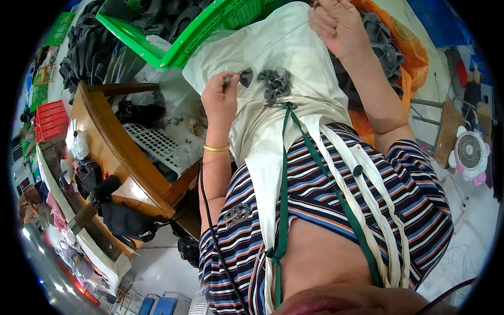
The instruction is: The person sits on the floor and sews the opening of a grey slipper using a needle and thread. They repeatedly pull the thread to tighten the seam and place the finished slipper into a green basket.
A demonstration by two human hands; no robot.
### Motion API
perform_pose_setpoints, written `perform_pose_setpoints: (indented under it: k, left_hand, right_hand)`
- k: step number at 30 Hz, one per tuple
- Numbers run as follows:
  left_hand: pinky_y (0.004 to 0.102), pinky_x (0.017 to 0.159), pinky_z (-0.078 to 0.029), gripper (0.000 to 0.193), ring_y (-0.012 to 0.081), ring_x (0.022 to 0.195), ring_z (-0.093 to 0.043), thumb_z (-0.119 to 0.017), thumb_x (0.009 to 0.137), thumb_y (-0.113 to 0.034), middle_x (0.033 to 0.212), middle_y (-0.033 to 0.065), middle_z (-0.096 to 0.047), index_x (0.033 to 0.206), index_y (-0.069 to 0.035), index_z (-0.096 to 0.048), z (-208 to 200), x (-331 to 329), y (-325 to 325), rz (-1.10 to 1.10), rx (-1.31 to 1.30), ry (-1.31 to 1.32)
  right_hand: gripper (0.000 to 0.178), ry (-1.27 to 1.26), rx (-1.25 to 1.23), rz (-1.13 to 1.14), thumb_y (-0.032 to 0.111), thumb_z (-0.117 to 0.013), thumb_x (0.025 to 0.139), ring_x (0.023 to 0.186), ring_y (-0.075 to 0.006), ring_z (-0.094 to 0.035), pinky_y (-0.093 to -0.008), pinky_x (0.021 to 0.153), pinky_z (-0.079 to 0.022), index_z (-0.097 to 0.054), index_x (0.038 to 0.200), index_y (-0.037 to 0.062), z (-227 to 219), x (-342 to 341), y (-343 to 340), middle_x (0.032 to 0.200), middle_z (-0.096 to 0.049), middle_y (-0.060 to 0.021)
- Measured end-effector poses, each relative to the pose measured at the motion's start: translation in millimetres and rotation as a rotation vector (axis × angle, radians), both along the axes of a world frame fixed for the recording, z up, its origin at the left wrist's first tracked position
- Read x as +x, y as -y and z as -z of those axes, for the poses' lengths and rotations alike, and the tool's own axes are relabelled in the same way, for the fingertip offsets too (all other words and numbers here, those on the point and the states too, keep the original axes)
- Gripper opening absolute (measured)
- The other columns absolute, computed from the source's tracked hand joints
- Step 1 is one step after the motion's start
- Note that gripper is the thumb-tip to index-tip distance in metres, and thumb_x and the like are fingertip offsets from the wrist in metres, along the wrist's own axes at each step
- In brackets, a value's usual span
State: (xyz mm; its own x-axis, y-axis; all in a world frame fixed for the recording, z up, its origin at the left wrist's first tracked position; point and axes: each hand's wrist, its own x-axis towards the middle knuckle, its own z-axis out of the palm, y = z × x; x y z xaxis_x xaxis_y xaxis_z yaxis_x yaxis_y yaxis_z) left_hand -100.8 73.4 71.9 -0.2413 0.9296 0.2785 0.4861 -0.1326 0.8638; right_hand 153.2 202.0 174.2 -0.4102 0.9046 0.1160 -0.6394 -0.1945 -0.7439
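My left hand (pixel 219 98) pinches a small dark grey fabric piece (pixel 245 77) above my lap. A thin thread (pixel 278 40) runs taut from near that piece up to my right hand (pixel 340 26). The right hand is raised at the far right with its fingers closed on the thread's end; whether a needle is in it I cannot make out. On the white apron (pixel 310 63) over my lap, a bunched dark grey fabric piece (pixel 274 84) lies to the right of my left hand.
A green crate (pixel 181 50) with dark grey fabric pieces stands far left, beside a dark fabric heap (pixel 89 50). An orange bag (pixel 416 55) of grey pieces lies right. Wooden furniture (pixel 113 152) and a white plastic basket (pixel 157 144) are left; a fan (pixel 469 149) stands right.
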Motion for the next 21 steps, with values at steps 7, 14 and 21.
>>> perform_pose_setpoints:
  k: [7,14,21]
  left_hand:
    - [0.0192,0.053,-0.034,0.013,0.0028,0.061,-0.043,-0.07,0.089,-0.011,0.07,-0.006,-0.053,0.093,0.0,-0.067,-7.7,11.6,-15.9,0.058,-0.16,0.464]
    - [0.0237,0.058,-0.048,0.012,0.0088,0.065,-0.057,-0.066,0.089,-0.01,0.079,0.0036,-0.064,0.097,0.0,-0.066,-43.7,19.3,-24.9,0.286,-0.288,0.881]
    - [0.0207,0.061,-0.046,0.018,0.0048,0.069,-0.055,-0.068,0.091,-0.015,0.082,-0.0012,-0.063,0.102,-0.001,-0.065,-86.0,-3.6,-75.1,0.486,-0.339,0.656]
  right_hand:
    - [0.017,0.714,0.216,-0.081,0.019,-0.058,0.097,0.078,-0.0057,-0.053,-0.0228,0.074,-0.047,-0.058,0.109,0.0062,35.0,-28.4,14.4,0.085,-0.054,0.0027]
    - [0.018,0.804,0.262,-0.359,0.015,-0.067,0.091,0.083,-0.0069,-0.054,-0.0233,0.073,-0.045,-0.06,0.101,0.0027,36.6,-48.0,29.5,0.088,-0.059,0.0002]
    - [0.015,0.896,0.504,-0.173,0.016,-0.069,0.09,0.079,-0.0067,-0.053,-0.0232,0.07,-0.043,-0.062,0.093,0.0039,2.1,-43.2,-9.6,0.085,-0.057,0.0018]
